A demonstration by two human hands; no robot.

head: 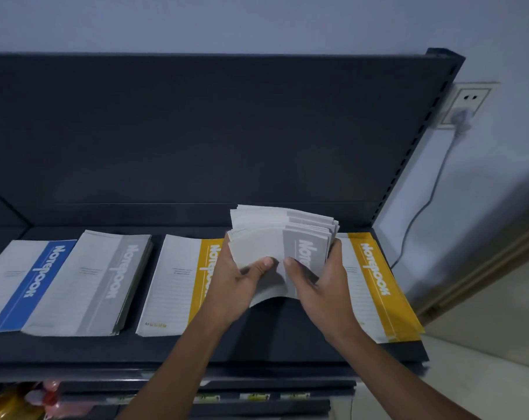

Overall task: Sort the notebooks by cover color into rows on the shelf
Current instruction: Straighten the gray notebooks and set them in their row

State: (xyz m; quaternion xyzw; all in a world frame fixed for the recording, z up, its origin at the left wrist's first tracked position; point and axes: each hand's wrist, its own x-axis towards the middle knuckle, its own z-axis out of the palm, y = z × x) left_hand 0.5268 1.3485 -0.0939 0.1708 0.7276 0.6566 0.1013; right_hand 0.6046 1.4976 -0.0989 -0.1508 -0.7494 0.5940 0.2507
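Both hands hold a fanned bundle of grey-striped notebooks (275, 237) above the dark shelf (257, 347). My left hand (242, 277) grips its left side, thumb on the top cover. My right hand (320, 277) grips the right side, thumb on the grey stripe. On the shelf lie, from left to right, a blue-striped notebook (23, 286), a stack of grey-striped notebooks (96, 283), a yellow-striped stack (178, 286) partly behind my left hand, and another yellow-striped stack (378, 286) at the far right.
The shelf's dark back panel (196, 131) rises behind the notebooks. Its perforated right upright (420, 131) stands beside a wall socket (466, 107) with a plugged cable. Lower shelves with price labels (254, 397) and packaged goods (20, 401) sit below.
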